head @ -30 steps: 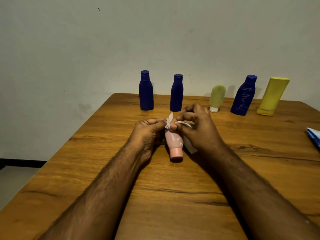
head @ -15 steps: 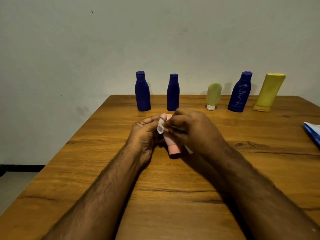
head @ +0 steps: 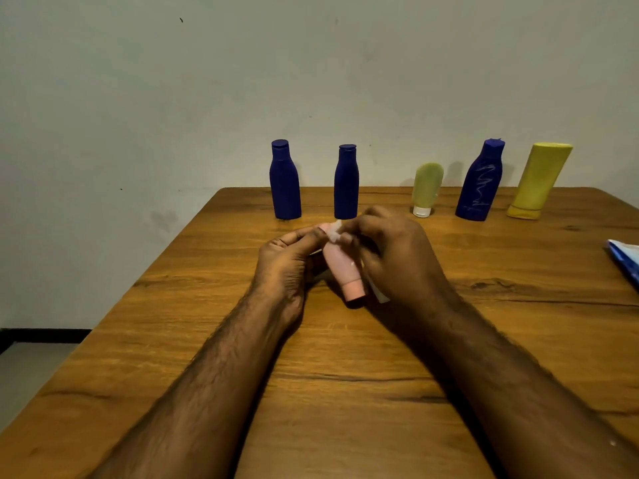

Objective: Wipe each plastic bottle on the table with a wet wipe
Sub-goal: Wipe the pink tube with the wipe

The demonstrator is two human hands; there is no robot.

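Observation:
A small pink bottle (head: pixel 342 267) is held over the middle of the wooden table (head: pixel 345 392), cap pointing toward me. My left hand (head: pixel 287 261) grips its far end from the left. My right hand (head: pixel 397 257) presses a white wet wipe (head: pixel 334 233) against the bottle's upper end; a corner of the wipe shows below my palm. Along the far edge stand two dark blue bottles (head: pixel 285 181) (head: pixel 346 183), a pale green tube (head: pixel 426 188), a blue bottle with white script (head: pixel 480 183) and a yellow bottle (head: pixel 539 181).
A blue and white wipe packet (head: pixel 626 261) lies at the table's right edge, partly out of frame. A plain wall rises behind the table, and floor shows past the left edge.
My right hand has slid the wipe along the pink bottle's upper end and closed over it more. The bottle's cap end has tilted slightly toward me.

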